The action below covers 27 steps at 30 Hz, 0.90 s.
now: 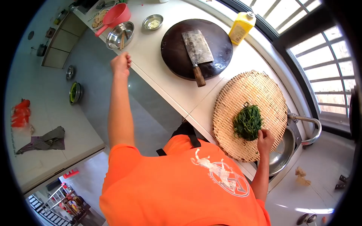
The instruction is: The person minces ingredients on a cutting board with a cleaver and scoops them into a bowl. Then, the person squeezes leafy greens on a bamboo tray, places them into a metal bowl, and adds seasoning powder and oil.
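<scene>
The left hand (121, 64) is curled, seemingly empty; well apart, the right hand (266, 141) pinches greens (248, 122) — their woven tray (230, 100) overlaps the sink (282, 160), perhaps for drips.

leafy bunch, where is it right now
In the head view, right of centre: the leafy bunch lies on the woven tray, the right hand at its edge.

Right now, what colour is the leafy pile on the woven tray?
The leafy pile is dark green, seen in the head view.
</scene>
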Tool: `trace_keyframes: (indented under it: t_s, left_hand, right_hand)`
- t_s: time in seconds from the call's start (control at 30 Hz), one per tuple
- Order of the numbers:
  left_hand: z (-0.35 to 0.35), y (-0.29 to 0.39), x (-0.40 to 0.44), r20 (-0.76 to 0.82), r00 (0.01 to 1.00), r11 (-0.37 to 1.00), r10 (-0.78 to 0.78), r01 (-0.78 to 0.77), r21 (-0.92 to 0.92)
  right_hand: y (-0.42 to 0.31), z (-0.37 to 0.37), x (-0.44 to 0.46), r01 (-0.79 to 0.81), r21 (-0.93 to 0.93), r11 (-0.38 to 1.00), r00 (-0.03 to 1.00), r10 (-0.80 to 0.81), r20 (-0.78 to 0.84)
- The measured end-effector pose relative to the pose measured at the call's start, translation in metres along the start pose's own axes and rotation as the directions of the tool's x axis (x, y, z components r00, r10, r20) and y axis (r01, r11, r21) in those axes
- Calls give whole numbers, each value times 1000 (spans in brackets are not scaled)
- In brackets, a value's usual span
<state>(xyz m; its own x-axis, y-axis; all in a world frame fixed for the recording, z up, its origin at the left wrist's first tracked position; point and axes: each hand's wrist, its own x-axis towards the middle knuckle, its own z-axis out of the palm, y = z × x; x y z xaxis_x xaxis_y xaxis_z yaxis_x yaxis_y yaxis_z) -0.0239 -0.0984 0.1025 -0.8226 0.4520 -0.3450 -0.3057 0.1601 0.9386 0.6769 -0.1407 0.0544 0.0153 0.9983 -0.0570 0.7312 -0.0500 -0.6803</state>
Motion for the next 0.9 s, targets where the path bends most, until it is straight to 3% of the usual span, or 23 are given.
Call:
trace_keyframes:
  t_s: [0.13,0.33,0.53,0.63,0.73,0.83,0.9]
  left_hand:
    - [-49,-9,116,-162,975,987,-154,144,-73]
    - [-62,-22,197,-270,923,961,-274,273,-40]
    - [-60,-39,249,-210,891,916,-402,394,-80]
    - [-56,-43,253,-119,930,937,-347,340,-75]
    - [-61,-58,281,-165,930,944,-329,323,-65]
    - [-53,-80,302,-398,909,992,-124,114,-48]
    - [-52,-84,300,-406,910,997,-81,73,-35]
  right_hand:
    - [-19,16,13,-4,-60,998,1000,3,-12]
    - [-60,27,18,23,-190,982,999,-17,33]
    - [-69,31,13,9,-224,974,1000,-4,25]
    - [-77,31,12,12,-271,963,999,-3,33]
    - [-75,35,5,-2,-298,955,1000,12,29]
    - [-83,40,5,-8,-297,955,1000,14,18]
    - [-87,41,4,-15,-305,952,1000,22,20]
